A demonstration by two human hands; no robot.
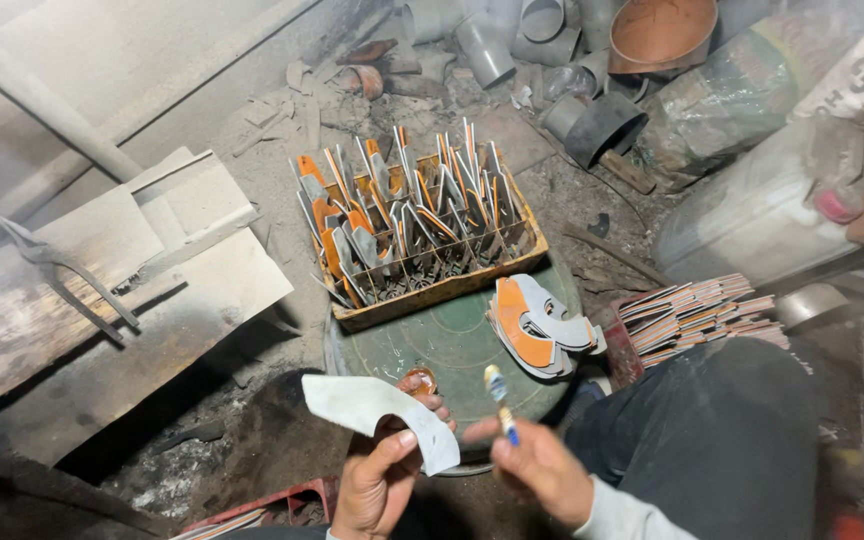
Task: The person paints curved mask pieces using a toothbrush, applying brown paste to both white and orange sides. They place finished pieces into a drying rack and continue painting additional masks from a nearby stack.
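Note:
My left hand [377, 480] holds a curved white cut-out piece [377, 410] and a small round orange lid or pot [420, 380] by the fingertips. My right hand [537, 468] grips a thin brush [498, 398] with a blue handle, its tip pointing up close to the white piece. Just ahead is a round green metal lid [447, 345]. On it rest a wooden crate [432, 290] packed with upright grey-and-orange cut pieces and a small pile of similar curved pieces [537, 325].
A stack of flat orange-edged sheets [697, 315] lies to the right, by my dark trouser leg [712, 440]. Grey boards [102, 290] with metal tongs [67, 275] lie at left. Pipe sections [512, 40], a copper bowl [662, 30] and sacks [752, 210] crowd the back.

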